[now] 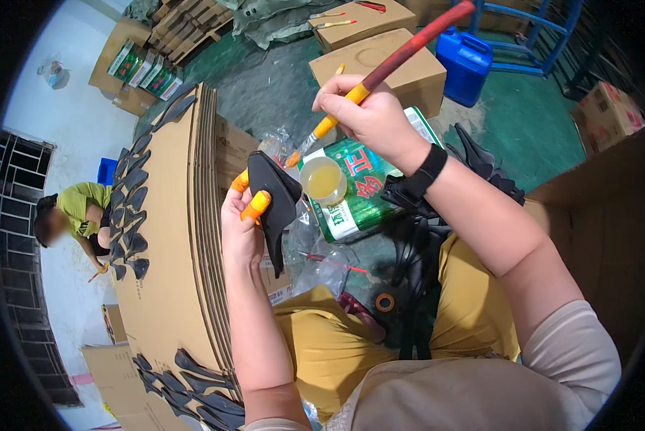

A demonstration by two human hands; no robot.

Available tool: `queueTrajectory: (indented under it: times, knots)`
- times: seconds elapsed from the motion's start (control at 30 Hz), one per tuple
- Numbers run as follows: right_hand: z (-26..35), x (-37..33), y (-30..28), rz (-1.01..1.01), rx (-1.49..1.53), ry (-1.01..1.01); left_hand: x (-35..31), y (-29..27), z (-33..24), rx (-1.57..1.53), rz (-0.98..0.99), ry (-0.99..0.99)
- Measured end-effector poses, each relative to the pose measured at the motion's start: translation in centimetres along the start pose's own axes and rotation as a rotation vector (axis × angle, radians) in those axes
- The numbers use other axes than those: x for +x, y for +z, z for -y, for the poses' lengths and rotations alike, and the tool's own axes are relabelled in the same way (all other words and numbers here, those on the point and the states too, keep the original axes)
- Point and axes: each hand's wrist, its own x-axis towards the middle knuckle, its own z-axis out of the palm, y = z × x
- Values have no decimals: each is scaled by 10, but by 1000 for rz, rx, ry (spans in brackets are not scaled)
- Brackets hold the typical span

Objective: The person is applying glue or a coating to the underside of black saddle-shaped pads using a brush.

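In my left hand [241, 233] I hold a dark, curved, pointed pad [275, 190], pinched with fingers that have yellow-orange coverings on their tips. My right hand [380, 118] is closed around a paintbrush [412, 44] with a red and yellow handle. Its stained bristles hang between the pad's upper edge and a clear plastic cup [324, 179]; whether they touch the pad I cannot tell. Yellowish liquid fills part of the cup, which stands on a green and white tin [355, 224] in front of me.
On the left, a tall cardboard stack [175, 287] carries rows of similar dark pads [132, 215]. Beyond it crouches another person [85, 212] in a green top. Cardboard boxes [380, 61] and a blue jerrycan [464, 66] stand ahead. An orange tape roll [385, 302] lies below.
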Motion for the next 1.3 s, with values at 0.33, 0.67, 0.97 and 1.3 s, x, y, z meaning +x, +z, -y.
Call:
queueTrajectory:
  times: [0.33,0.67,0.97,1.3]
  knots:
    - [-93,-12,14,265,-637,177,11,-29,6,-183,-19,-136]
    - [-88,-5,3,174,-715,250,27,-42,22,-292,-30,-196]
    - [-5,11,-19,-64,59,140,31,-25,24,-303,121,-233]
    - [9,7,-5,-125,35,39,29,4,23,-250,153,-256]
